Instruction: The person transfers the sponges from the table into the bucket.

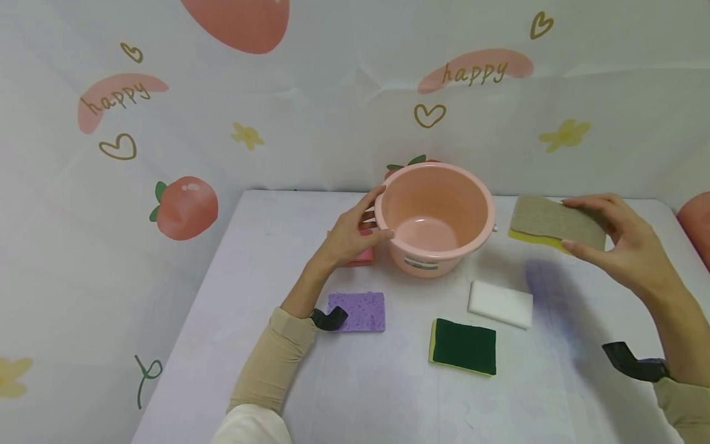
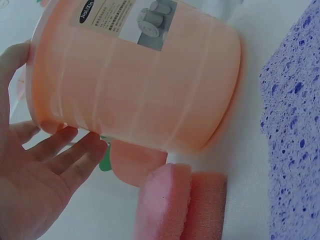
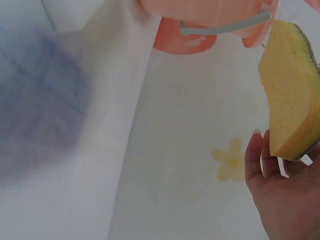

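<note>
A pink plastic bucket stands on the table, tilted slightly toward me. My left hand grips its left rim, the thumb at the lip and the other fingers along the outer wall, as the left wrist view of the bucket shows. To the right of the bucket, my right hand holds a sponge above the table between thumb and fingers. This sponge has a grey-brown face and a yellow foam side. The inside of the bucket shows only its bare floor.
Partly behind my left hand lies a pink sponge. A purple sponge, a green-and-yellow scouring sponge and a white sponge block lie on the white table. A printed cloth hangs behind.
</note>
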`<move>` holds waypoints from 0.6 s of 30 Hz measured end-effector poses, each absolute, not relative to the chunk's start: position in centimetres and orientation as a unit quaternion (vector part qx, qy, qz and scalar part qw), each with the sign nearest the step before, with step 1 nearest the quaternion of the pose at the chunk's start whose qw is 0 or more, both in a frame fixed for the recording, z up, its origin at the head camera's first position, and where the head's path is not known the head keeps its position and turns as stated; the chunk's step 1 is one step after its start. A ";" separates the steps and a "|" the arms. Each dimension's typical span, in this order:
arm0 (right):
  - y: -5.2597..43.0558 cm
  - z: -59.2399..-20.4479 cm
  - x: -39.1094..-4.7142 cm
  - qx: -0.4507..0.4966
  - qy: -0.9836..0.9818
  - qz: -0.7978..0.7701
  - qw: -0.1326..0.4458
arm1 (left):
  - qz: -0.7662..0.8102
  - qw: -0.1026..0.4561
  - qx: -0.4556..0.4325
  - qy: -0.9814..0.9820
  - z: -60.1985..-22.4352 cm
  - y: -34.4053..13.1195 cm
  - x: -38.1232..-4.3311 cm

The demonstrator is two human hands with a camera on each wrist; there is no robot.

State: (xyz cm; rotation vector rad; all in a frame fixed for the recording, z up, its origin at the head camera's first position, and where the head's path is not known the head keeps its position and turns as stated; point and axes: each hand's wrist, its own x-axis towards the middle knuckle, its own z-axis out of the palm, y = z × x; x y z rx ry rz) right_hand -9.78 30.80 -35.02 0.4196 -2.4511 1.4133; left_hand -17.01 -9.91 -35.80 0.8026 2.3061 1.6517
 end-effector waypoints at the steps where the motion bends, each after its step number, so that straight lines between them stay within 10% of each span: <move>1: 30.7 -34.9 -9.8 0.146 -0.849 0.487 0.141 | 0.559 0.097 0.270 0.778 -35.8 -9.9 -17.0; 18: 28.5 -33.0 -11.0 0.167 -0.870 0.439 0.150 | 0.582 0.105 0.271 0.760 -36.1 -9.8 -17.1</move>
